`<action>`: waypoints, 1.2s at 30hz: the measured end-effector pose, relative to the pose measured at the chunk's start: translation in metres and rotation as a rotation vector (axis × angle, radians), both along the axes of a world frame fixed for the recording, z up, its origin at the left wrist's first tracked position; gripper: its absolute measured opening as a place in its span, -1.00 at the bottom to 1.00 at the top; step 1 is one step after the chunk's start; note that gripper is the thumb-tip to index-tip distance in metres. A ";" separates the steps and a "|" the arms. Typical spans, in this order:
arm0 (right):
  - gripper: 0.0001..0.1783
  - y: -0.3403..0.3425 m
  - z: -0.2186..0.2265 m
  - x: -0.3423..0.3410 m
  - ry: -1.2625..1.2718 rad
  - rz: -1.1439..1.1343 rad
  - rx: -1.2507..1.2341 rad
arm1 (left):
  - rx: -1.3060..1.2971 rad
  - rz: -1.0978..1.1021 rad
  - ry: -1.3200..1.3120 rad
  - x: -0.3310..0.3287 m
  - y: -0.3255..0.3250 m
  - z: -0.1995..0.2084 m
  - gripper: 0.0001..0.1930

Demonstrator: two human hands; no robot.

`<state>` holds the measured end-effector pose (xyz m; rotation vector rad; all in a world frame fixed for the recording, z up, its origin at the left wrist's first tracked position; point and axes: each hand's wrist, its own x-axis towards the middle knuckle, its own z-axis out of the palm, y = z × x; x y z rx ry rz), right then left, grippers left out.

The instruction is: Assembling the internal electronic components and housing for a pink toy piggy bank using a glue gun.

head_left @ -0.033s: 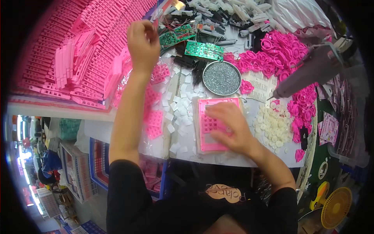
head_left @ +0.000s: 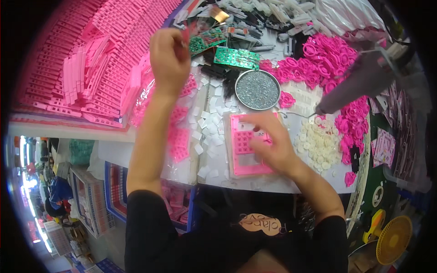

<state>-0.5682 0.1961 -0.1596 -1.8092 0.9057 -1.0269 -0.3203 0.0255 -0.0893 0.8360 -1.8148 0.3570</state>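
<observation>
Your right hand (head_left: pixel 273 143) shifts slightly up and right; the pink rectangular plastic casing (head_left: pixel 248 171) is less covered.
Grip: thumb and forefinger stand apart over the casing, contact unclear; more of its pink square-grid panel (head_left: pixel 242 143) is now open to work. Your left hand (head_left: pixel 169 59) curls near the green rectangular circuit board (head_left: pixel 236 57); blur hides whether it holds anything. The casing lies on the white table (head_left: pixel 314 186), between you and the round metal dish of grey granules (head_left: pixel 257 109). A round yellow fan (head_left: pixel 393 240) stands to your right.
</observation>
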 end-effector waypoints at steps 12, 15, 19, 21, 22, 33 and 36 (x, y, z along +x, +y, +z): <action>-0.87 -0.023 0.019 0.030 -0.759 -0.134 0.547 | 0.340 -0.357 0.521 -0.028 0.142 -0.058 -0.65; -0.88 -0.020 0.020 0.026 -0.746 -0.020 0.641 | 0.718 -0.439 0.650 -0.042 0.170 -0.047 -0.64; -0.91 -0.018 0.022 0.017 -0.862 0.088 0.806 | 0.677 -0.319 0.173 -0.027 0.169 -0.053 -0.71; -0.93 -0.019 0.018 0.012 -0.994 0.023 0.784 | 0.803 -0.235 0.004 -0.015 0.169 -0.049 -0.74; -0.92 -0.022 0.020 0.009 -1.000 -0.045 0.729 | 0.865 -0.192 -0.083 -0.006 0.170 -0.045 -0.76; -0.83 -0.014 0.032 0.017 -0.485 0.042 0.570 | 1.459 -0.672 0.770 -0.012 0.178 -0.047 -0.58; -0.82 -0.014 0.025 0.006 -0.595 -0.085 0.499 | 1.415 -0.695 1.040 -0.015 0.178 -0.059 -0.65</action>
